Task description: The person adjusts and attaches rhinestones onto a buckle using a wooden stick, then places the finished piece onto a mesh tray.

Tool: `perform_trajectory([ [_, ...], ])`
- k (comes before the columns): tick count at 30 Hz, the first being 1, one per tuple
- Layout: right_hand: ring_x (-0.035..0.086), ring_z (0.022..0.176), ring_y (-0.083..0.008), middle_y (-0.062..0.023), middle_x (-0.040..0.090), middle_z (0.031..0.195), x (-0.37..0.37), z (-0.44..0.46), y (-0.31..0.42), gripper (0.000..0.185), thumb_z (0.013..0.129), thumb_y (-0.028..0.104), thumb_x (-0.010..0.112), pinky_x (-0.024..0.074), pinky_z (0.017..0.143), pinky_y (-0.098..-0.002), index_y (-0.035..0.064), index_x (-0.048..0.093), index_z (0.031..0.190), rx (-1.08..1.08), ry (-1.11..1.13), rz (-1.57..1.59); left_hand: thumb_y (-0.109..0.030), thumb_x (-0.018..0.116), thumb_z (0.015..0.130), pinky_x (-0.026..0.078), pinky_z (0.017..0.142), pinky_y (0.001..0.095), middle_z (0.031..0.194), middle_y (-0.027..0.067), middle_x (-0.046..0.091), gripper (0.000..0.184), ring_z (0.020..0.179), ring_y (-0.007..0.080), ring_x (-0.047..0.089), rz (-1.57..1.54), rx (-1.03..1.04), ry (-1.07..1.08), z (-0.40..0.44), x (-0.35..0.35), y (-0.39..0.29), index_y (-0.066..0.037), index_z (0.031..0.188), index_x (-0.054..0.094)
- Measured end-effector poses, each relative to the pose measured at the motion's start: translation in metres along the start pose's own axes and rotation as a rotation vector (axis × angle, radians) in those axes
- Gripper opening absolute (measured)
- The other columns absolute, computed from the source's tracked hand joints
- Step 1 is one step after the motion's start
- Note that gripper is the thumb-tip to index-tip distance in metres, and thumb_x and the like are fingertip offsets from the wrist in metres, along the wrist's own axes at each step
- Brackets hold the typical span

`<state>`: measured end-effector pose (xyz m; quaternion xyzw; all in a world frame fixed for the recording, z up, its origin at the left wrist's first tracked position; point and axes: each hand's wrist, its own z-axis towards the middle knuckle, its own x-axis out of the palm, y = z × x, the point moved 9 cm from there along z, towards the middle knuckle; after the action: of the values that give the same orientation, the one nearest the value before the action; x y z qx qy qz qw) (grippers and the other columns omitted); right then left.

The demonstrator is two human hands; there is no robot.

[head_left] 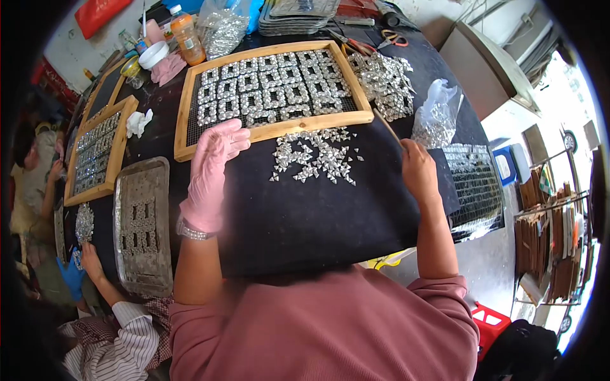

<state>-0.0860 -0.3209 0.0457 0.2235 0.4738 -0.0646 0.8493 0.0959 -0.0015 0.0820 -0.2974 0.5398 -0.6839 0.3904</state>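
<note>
My left hand [213, 168], in a pink glove, is raised at the near edge of a wooden frame [305, 124]. Its fingers bend loosely to the right and overlap the frame's edge in view; nothing shows in them, and I cannot tell whether they touch the wood. Inside the frame, silvery stud panels with rectangular openings [273, 82] lie on black mesh. My bare right hand [419, 170] is closed around a thin wooden stick [387, 126], whose tip points toward the frame's near right corner. Loose silvery pyramid studs [314, 155] are scattered between my hands on the dark cloth.
A heap of stud pieces [386, 86], a plastic bag [438, 114] and scissors [393, 39] lie right and behind. Left are a metal tray [143, 225], another frame [100, 155] and an orange bottle [187, 35]. A co-worker's hand [92, 260] works at far left.
</note>
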Motion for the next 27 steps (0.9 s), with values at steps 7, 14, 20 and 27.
perform_trajectory([
  [7, 0.060, 0.081, -0.0246, -0.0120, 0.061, 0.090, -0.044, -0.031, 0.011, 0.017, 0.083, 0.008, 0.059, 0.0470, 0.072, -0.0319, 0.0038, 0.061, 0.098, 0.043, -0.017, 0.279, -0.038, 0.045, 0.094, 0.041, 0.084, 0.0257, 0.105, 0.0075, 0.059, 0.041, 0.091, 0.0127, 0.058, 0.065, -0.049, 0.084, -0.006, 0.014, 0.038, -0.005, 0.118, 0.050],
  [14, 0.060, 0.084, -0.0204, -0.0126, 0.064, 0.088, -0.089, -0.149, -0.007, 0.015, 0.088, 0.007, 0.053, 0.0463, 0.075, -0.0306, -0.0051, 0.062, 0.090, 0.164, 0.442, 0.866, -0.036, 0.046, 0.093, 0.042, 0.082, 0.0227, 0.105, 0.0077, 0.059, 0.042, 0.090, 0.0112, 0.058, 0.122, -0.024, 0.107, -0.009, 0.022, 0.036, -0.004, 0.121, 0.048],
  [20, 0.063, 0.086, -0.0283, -0.0145, 0.065, 0.093, 0.066, -0.274, -0.081, 0.020, 0.083, 0.011, 0.053, 0.0486, 0.077, -0.0345, -0.0016, 0.064, 0.094, 0.389, 0.666, 0.438, -0.037, 0.047, 0.093, 0.041, 0.080, 0.0234, 0.102, 0.0059, 0.060, 0.039, 0.086, 0.0101, 0.058, 0.163, -0.001, 0.071, -0.012, 0.029, 0.036, -0.006, 0.116, 0.052],
  [27, 0.060, 0.089, -0.0318, -0.0167, 0.064, 0.090, 0.248, -0.352, -0.118, 0.017, 0.074, 0.015, 0.058, 0.0467, 0.076, -0.0390, 0.0021, 0.066, 0.081, 0.088, 1.232, -0.251, -0.036, 0.048, 0.093, 0.041, 0.081, 0.0251, 0.103, 0.0074, 0.060, 0.039, 0.088, 0.0110, 0.059, 0.221, 0.013, 0.049, -0.009, 0.024, 0.046, -0.006, 0.117, 0.052],
])
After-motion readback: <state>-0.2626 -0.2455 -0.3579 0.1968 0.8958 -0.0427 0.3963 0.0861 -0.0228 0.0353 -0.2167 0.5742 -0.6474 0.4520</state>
